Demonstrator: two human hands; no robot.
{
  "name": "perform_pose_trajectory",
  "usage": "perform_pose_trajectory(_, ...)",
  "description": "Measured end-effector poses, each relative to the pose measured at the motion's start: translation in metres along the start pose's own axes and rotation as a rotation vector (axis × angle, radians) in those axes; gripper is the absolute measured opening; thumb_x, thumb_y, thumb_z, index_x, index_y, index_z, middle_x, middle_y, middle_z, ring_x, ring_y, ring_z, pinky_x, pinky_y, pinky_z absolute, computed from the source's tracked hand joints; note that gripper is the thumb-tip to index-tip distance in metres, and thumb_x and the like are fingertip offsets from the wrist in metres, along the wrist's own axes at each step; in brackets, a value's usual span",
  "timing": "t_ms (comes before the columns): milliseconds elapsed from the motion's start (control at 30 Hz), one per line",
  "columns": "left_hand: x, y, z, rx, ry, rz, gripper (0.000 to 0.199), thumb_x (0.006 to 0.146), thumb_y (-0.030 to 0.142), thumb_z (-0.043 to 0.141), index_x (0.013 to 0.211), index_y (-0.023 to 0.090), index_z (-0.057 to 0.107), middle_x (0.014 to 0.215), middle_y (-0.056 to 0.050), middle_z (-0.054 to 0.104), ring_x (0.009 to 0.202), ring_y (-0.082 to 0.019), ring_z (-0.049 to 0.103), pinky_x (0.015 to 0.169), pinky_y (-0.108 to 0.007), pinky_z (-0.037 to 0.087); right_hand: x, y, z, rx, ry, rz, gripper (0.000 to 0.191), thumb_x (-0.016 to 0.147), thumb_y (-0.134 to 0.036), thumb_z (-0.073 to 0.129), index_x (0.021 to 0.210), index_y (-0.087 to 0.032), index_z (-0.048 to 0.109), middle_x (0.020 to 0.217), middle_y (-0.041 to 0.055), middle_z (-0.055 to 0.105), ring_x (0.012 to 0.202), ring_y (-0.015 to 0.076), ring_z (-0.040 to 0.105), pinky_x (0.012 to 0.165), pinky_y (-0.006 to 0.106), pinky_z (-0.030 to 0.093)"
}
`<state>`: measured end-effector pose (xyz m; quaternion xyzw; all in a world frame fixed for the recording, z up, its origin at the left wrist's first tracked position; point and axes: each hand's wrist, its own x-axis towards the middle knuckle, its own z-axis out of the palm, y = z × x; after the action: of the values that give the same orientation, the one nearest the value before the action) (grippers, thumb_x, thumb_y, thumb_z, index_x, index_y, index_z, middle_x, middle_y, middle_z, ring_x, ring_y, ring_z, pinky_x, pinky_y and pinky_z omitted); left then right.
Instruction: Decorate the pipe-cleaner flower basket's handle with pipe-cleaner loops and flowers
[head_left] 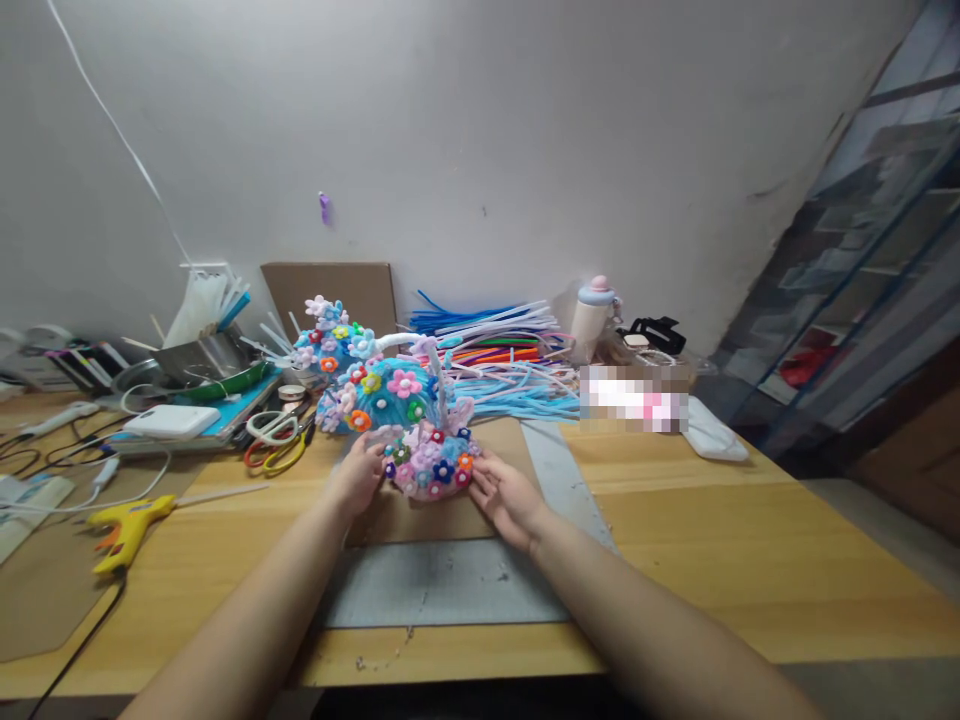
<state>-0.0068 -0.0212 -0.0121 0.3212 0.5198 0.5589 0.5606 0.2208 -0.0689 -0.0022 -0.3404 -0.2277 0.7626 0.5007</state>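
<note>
Head view: a small flower-covered piece [427, 465] is held between the two hands, above or on a brown board [517, 455] laid over a grey mat [442, 590] on the wooden surface [697, 540]. Its left edge is met by the left hand [362, 472], whose grip is curled with the fingers bent inward; its right edge is met by the right hand [514, 500], whose grip is looser, with fingers partly spread and the tips set against the flowers. How firmly it is pinched, and whether it is lifted, cannot be told. Its longer axis is laid crosswise, from hand to hand, so neither hand is clearly nearer. Directly behind it, slightly toward the left, a larger blue dome [397, 395] studded with flowers is seen. No brand, label or writing can be read; at the right, one patch is masked by pixelation [634, 400].
</note>
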Motion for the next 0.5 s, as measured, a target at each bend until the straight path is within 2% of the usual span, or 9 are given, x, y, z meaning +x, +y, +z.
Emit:
perform_pose_trajectory(100, -0.004, -0.005, -0.002, -0.032, 0.067, 0.006, 0.074, 0.051, -0.006, 0.051, 0.117, 0.024, 0.045, 0.1, -0.003, 0.067, 0.089, -0.019, 0.066, 0.076, -0.027, 0.051, 0.007, -0.004, -0.005, -0.028, 0.021, 0.011, 0.021, 0.069, -0.021, 0.06, 0.089, -0.027, 0.065, 0.102, -0.0032, 0.072, 0.113, 0.016, 0.058, 0.094, 0.028, 0.044)
perform_pose_trajectory(200, -0.011, -0.009, -0.001, -0.056, 0.104, 0.009, 0.078, 0.052, -0.007, 0.05, 0.123, 0.024, 0.042, 0.1, -0.004, 0.067, 0.09, -0.018, 0.065, 0.08, -0.028, 0.051, 0.012, -0.012, -0.011, -0.065, 0.011, 0.015, 0.017, 0.077, -0.026, 0.053, 0.089, -0.026, 0.065, 0.113, -0.0011, 0.069, 0.115, 0.0159, 0.057, 0.095, 0.03, 0.044)
perform_pose_trajectory(400, -0.032, -0.014, 0.008, -0.052, 0.113, -0.013, 0.087, 0.05, -0.007, 0.047, 0.13, 0.025, 0.037, 0.115, -0.008, 0.064, 0.102, -0.021, 0.063, 0.085, -0.029, 0.051, 0.026, -0.021, -0.018, -0.174, 0.012, 0.015, 0.021, 0.086, -0.035, 0.046, 0.094, -0.026, 0.063, 0.122, 0.0012, 0.065, 0.115, 0.0149, 0.059, 0.096, 0.031, 0.046)
perform_pose_trajectory(500, -0.039, -0.01, 0.008, -0.015, 0.095, -0.007, 0.087, 0.048, -0.006, 0.047, 0.13, 0.022, 0.039, 0.115, -0.011, 0.064, 0.106, -0.023, 0.062, 0.089, -0.031, 0.05, 0.028, -0.026, -0.018, -0.268, 0.055, -0.017, 0.02, 0.085, -0.037, 0.048, 0.094, -0.025, 0.061, 0.119, 0.0053, 0.066, 0.111, 0.0182, 0.061, 0.096, 0.036, 0.047)
